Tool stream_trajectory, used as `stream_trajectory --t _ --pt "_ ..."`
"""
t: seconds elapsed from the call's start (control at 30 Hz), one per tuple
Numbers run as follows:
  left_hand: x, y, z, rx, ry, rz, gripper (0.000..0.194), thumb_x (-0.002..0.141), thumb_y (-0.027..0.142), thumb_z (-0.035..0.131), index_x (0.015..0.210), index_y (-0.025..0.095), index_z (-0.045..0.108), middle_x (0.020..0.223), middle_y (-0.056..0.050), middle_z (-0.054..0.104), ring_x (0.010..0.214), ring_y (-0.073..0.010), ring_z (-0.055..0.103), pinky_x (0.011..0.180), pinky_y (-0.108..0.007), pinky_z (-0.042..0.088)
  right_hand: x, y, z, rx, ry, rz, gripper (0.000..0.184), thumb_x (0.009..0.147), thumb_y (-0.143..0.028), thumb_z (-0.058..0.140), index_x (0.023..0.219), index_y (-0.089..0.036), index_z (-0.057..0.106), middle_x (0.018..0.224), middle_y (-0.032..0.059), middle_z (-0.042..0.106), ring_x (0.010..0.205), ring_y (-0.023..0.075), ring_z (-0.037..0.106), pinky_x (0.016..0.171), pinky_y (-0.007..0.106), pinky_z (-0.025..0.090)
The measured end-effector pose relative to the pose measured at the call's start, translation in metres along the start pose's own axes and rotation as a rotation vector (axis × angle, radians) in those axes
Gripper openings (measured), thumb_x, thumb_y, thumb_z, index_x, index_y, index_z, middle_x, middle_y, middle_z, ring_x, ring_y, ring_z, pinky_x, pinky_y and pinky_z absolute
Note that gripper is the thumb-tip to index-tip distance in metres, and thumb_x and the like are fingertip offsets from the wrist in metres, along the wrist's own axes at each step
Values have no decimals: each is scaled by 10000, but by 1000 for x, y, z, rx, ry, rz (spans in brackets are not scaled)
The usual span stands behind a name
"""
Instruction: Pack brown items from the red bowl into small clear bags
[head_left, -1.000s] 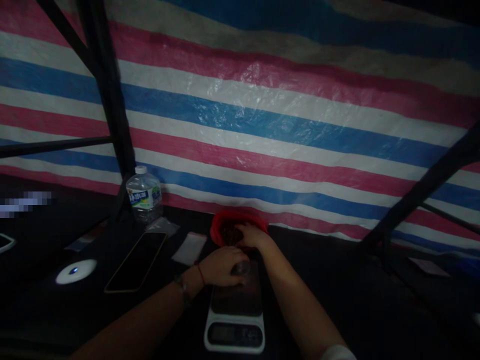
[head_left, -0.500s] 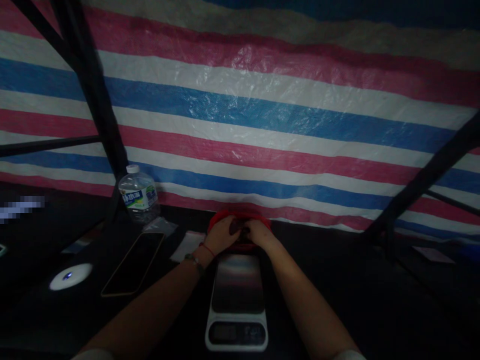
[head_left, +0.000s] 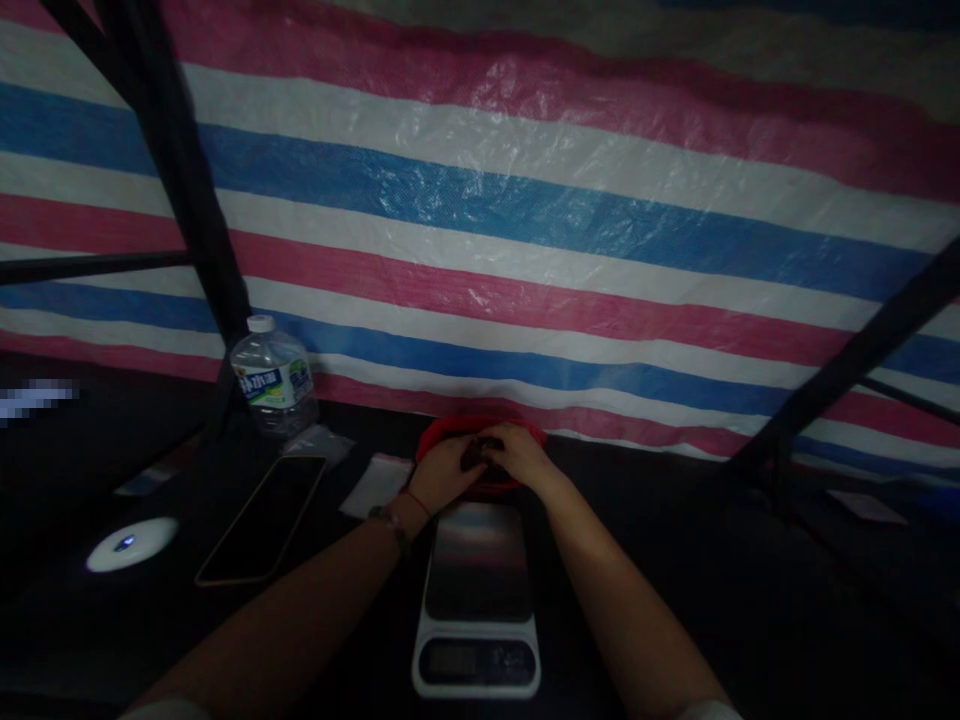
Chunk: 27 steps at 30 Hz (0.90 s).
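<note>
Both of my hands are over a red bowl-like container (head_left: 430, 436) at the foot of the striped sheet. My left hand (head_left: 444, 474) reaches in from the left, fingers curled around a small dark reddish thing (head_left: 472, 456) too dim to name. From the right, my right hand (head_left: 522, 456) bends its fingers down onto dark contents beside it; what its fingertips grip is hidden. The two hands nearly meet. Just in front of the container lies a white kitchen scale (head_left: 478, 575) with a shiny plate and a dark display.
Left of my arms lie a dark phone (head_left: 262, 520), a glowing white oval device (head_left: 133, 544) and small clear bags (head_left: 377, 483). A clear plastic bottle (head_left: 274, 385) stands behind them. Dark metal bars (head_left: 184, 185) frame the striped sheet (head_left: 525, 270). A flat packet (head_left: 866, 506) lies far right.
My right hand has shifted slightly over the container, its fingers more spread and bent. My left hand stays at the container. The view has tilted slightly.
</note>
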<state>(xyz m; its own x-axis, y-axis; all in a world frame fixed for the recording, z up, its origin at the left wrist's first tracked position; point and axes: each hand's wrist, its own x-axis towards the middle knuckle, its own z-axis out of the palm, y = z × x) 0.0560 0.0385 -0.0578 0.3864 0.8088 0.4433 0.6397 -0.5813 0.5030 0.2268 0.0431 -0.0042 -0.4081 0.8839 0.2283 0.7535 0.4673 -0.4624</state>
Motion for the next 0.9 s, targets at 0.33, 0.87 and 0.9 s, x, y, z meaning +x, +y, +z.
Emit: stream_trajectory --t 0.33,0.87,0.9 --pt "2 -1 2 -6 28 16 391 798 329 608 1157 176 590 1108 -76 662 1020 -227 615 927 -348 477 -3 -4 -5 126 16 27 360 747 -63 602 1085 -177 650 1088 60 675 999 178 613 920 293 445" --pt "4 -4 4 -40 42 72 322 801 290 597 1107 186 602 1067 -70 669 1007 -217 622 912 -339 488 5 1 16 185 227 -69 188 778 -147 622 957 -183 668 992 53 660 949 172 591 895 328 444" --pt "4 -4 4 -42 44 69 319 801 295 596 1101 184 602 1059 -71 671 1005 -218 623 908 -338 492 5 1 16 189 239 -75 168 793 -151 606 945 -183 669 986 54 660 950 170 588 896 324 442"
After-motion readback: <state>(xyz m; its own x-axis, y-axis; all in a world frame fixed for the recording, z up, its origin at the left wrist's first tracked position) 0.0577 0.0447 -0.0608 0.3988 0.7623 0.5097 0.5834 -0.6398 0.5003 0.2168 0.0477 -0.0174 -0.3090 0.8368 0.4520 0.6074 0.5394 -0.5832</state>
